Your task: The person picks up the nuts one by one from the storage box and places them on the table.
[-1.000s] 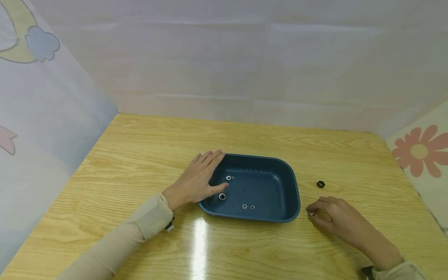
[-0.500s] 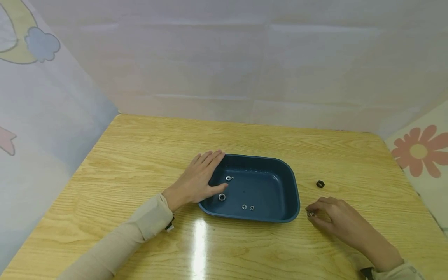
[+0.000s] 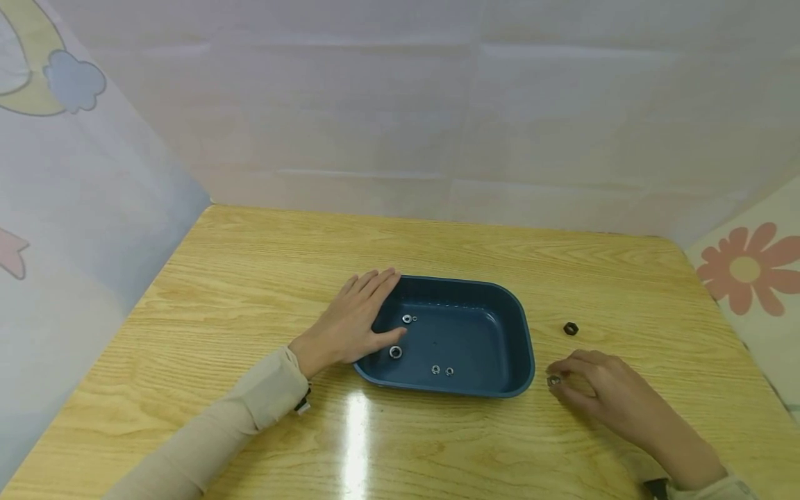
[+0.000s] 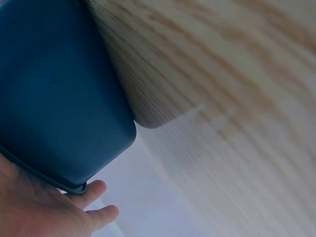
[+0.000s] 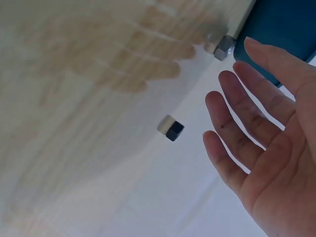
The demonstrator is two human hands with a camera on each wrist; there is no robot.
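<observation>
My left hand (image 3: 354,323) lies across the left end of a dark blue tray (image 3: 437,390), fingers extended over the far rim and thumb reaching inside. In the left wrist view the tray's outer wall (image 4: 64,98) fills the upper left, with fingertips poking out beyond the rim. A silver nut (image 3: 553,380) is on the table just right of the tray. My right hand (image 3: 603,389) hovers round it, thumb and index finger spread on either side. The right wrist view shows this hand loosely bent, the silver nut (image 5: 224,48) standing apart from its fingertips.
Beyond my right hand lies a black hex nut (image 3: 571,328). Inside the tray are several silver nuts, among them a larger ring-shaped one (image 3: 396,353) near my left thumb. The wooden table (image 3: 262,264) ends at a pale cloth wall (image 3: 462,125).
My right thumb and index finger have parted slightly, and more of the silver nut shows between them. The left hand and tray stay put.
</observation>
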